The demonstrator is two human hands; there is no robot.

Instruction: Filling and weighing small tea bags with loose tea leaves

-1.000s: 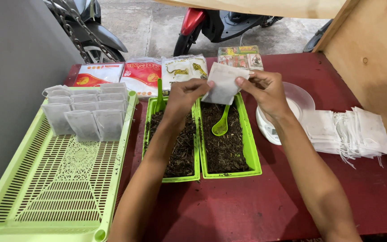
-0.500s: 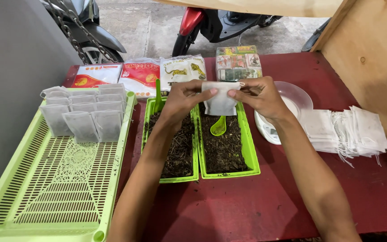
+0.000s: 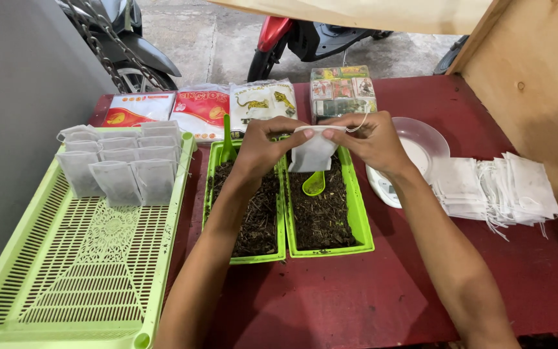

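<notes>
The small white filter bag (image 3: 313,152) hangs in the air above the far ends of two narrow green trays, held at its top edge by both hands. It is thin, soft cloth-like paper, roughly square, its mouth pulled slightly apart, with a fine white drawstring looping out at the upper right. The left hand (image 3: 259,147) pinches the left side of the rim between thumb and forefinger; the right hand (image 3: 371,139) pinches the right side, fingers closed on the rim and string.

Below it, the right green tray (image 3: 360,213) holds dark dried leaf with a green plastic spoon (image 3: 314,183) lying in it; the left green tray (image 3: 210,194) holds the same dark leaf and a second green scoop (image 3: 228,139) standing at its far end. At the left edge of the red table (image 3: 356,297) sits a large pale green slatted tray (image 3: 85,258) with filled bags (image 3: 121,161) standing in rows at its far end. A stack of empty white bags (image 3: 505,190) lies near the right edge, just beside a small white scale with a clear bowl (image 3: 414,155). Printed packets (image 3: 201,110) line the far edge.
</notes>
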